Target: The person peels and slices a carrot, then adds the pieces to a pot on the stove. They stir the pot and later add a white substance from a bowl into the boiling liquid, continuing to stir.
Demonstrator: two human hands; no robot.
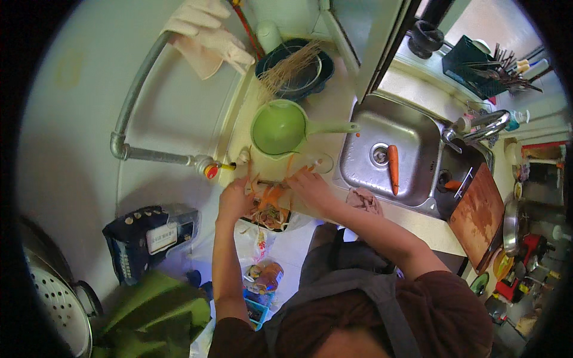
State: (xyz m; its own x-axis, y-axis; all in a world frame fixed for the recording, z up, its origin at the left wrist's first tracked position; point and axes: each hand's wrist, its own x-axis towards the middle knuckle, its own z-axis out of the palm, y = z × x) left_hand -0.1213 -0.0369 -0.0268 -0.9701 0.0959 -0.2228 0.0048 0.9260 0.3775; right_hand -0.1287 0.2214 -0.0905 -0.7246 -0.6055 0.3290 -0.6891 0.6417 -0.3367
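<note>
My left hand (235, 200) is at the front edge of the counter, fingers bent down beside orange carrot peelings (271, 196). Across from it, my right hand (310, 188) rests low over the counter, with orange bits by its fingertips. What either hand grips is hidden. The peelings hang between the hands, above a waste bin (286, 225) with a plastic bag, full of food scraps (267, 217). A small dark strip (268, 182) shows at the counter edge, too blurred to name. Just beyond sits a light green long-handled plastic colander or scoop (278, 127).
A whole carrot (393, 168) lies in the steel sink (412, 121); another orange piece (453, 185) is in the small basin. A wooden cutting board (479, 215) leans at the right. Behind stands a dark basin (295, 91). A pipe valve (209, 169) juts out left.
</note>
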